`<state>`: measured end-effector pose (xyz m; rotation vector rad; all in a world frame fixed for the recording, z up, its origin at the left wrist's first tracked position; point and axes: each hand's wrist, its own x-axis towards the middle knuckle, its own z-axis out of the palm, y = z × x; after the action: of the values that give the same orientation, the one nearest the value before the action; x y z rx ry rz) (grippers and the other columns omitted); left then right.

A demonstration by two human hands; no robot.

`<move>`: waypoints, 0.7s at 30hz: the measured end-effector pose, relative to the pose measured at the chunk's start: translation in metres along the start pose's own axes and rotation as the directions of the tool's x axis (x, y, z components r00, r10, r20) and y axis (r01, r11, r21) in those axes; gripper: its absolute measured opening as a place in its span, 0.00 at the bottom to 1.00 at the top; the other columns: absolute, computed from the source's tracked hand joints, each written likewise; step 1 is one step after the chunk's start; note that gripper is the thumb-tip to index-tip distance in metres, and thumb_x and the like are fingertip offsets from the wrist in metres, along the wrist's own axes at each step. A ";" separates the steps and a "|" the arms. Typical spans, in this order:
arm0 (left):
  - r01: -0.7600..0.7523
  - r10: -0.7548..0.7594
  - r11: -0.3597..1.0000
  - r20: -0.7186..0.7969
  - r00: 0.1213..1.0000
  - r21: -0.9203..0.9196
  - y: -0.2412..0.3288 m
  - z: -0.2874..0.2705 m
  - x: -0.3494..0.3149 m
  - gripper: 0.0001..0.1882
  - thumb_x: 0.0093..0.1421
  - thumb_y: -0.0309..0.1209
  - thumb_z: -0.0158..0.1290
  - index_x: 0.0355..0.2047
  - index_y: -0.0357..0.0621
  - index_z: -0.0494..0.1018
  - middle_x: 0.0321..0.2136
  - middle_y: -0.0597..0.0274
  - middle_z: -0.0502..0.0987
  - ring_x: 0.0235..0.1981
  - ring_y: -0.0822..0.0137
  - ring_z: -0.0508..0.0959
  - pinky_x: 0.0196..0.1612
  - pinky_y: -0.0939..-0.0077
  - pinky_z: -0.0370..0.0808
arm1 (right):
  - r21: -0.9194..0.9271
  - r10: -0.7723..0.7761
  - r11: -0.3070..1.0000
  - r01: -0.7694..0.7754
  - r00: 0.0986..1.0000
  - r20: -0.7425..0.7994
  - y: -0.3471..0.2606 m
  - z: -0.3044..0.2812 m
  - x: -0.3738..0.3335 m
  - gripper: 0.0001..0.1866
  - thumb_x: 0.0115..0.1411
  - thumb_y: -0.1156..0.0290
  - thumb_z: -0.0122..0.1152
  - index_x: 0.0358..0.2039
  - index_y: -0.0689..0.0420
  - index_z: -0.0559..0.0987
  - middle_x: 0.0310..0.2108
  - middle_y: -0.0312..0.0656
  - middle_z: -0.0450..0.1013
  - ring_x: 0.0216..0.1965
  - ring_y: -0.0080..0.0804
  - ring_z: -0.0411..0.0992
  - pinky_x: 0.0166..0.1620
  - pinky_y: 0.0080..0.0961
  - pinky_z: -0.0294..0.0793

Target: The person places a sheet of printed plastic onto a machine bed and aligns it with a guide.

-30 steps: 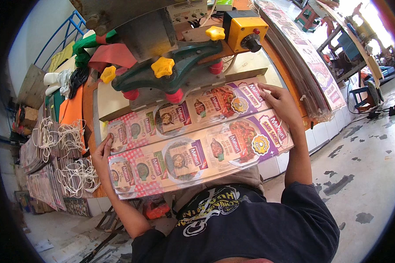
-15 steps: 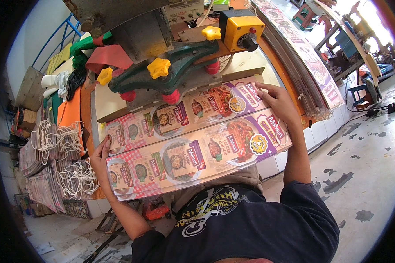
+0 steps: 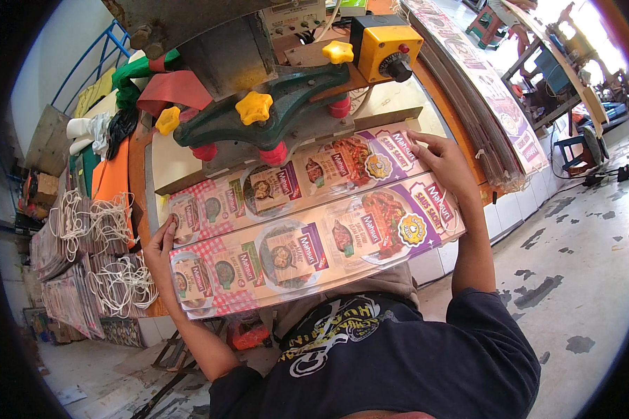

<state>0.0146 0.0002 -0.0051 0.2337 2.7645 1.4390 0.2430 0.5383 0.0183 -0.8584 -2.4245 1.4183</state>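
A long printed plastic sheet (image 3: 332, 269), with food pictures and a red-checked end, lies across the front of the machine's bed and hangs over its near edge toward my body. My left hand (image 3: 162, 244) pinches the sheet's left end, with the thumb on top. At the far right corner my right hand (image 3: 444, 164) grips the sheet's edge between thumb and fingers. Just beyond the sheet, a dark green clamp bar (image 3: 293, 101) with star-shaped yellow knobs (image 3: 254, 108) and red feet hangs over an upright metal plate (image 3: 391, 120).
A yellow control box (image 3: 384, 49) with a black dial stands at the back right. Stacks of similar printed sheets (image 3: 500, 105) lie along the right side. Tied bundles with white cord handles (image 3: 122, 283) are piled at the left. A red cloth (image 3: 175, 93) lies by the machine.
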 end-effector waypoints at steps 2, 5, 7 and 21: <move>-0.004 0.004 1.000 -0.003 1.000 -0.008 0.000 0.000 -0.001 0.22 0.67 0.42 0.58 0.54 0.40 0.79 0.46 0.53 0.84 0.44 0.72 0.81 0.49 0.78 0.75 | -0.005 -0.002 1.000 0.002 1.000 0.007 -0.001 0.000 0.000 0.20 0.65 0.63 0.64 0.57 0.52 0.80 0.38 0.50 0.82 0.31 0.25 0.75 0.39 0.27 0.74; -0.004 0.004 1.000 -0.005 1.000 -0.024 0.000 0.000 -0.001 0.22 0.67 0.42 0.58 0.54 0.40 0.79 0.46 0.53 0.84 0.44 0.72 0.81 0.50 0.78 0.75 | -0.018 -0.014 1.000 0.015 1.000 0.013 -0.003 -0.001 0.000 0.20 0.65 0.63 0.64 0.57 0.52 0.81 0.38 0.50 0.82 0.31 0.25 0.75 0.39 0.27 0.74; -0.011 0.010 1.000 -0.006 1.000 -0.028 -0.001 0.000 -0.001 0.22 0.67 0.42 0.58 0.54 0.40 0.79 0.45 0.53 0.84 0.44 0.72 0.81 0.49 0.78 0.75 | -0.009 -0.024 1.000 0.024 1.000 0.013 -0.001 -0.001 0.000 0.20 0.65 0.63 0.64 0.57 0.52 0.80 0.38 0.50 0.82 0.31 0.25 0.75 0.39 0.27 0.74; 0.002 -0.002 1.000 0.007 1.000 -0.018 -0.004 -0.002 0.001 0.22 0.67 0.43 0.59 0.54 0.41 0.79 0.45 0.54 0.84 0.42 0.73 0.81 0.47 0.79 0.75 | -0.037 -0.038 0.999 0.039 0.999 0.030 -0.003 -0.001 -0.001 0.21 0.68 0.66 0.60 0.59 0.57 0.78 0.35 0.43 0.81 0.27 0.15 0.73 0.32 0.19 0.73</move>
<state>0.0129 -0.0033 -0.0075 0.2351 2.7444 1.4587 0.2424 0.5372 0.0215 -0.8002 -2.4826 1.3852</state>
